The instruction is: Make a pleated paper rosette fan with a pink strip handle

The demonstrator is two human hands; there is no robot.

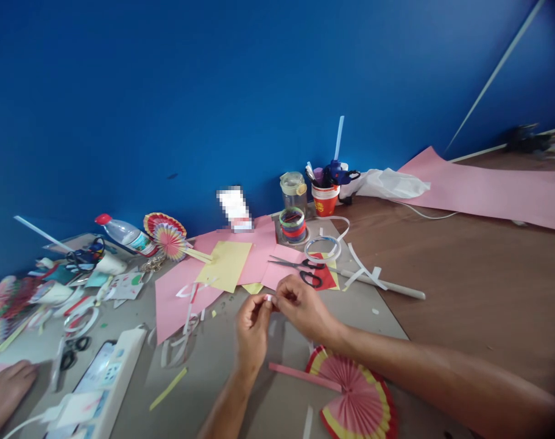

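Note:
Over the grey mat, my left hand point(253, 332) and my right hand point(307, 308) meet with thumbs and forefingers pinched together. Between the fingertips shows a small white piece point(268, 297), possibly paper or tape; it is too small to tell which. Below my right forearm lies a pleated pink paper fan point(362, 390) with a yellow and red rim, partly opened out, a pink strip point(300, 376) reaching left from it. Just beyond my right hand are black-handled scissors point(310, 268), a red paper piece point(325, 277) and a tape roll point(323, 249).
Pink paper point(172, 299) and a yellow sheet point(225, 266) lie ahead. A jar point(293, 190), a red cup of tools point(325, 200) and a bottle point(126, 235) stand along the blue wall. At left are a power strip point(126, 360) and another person's hand point(12, 384).

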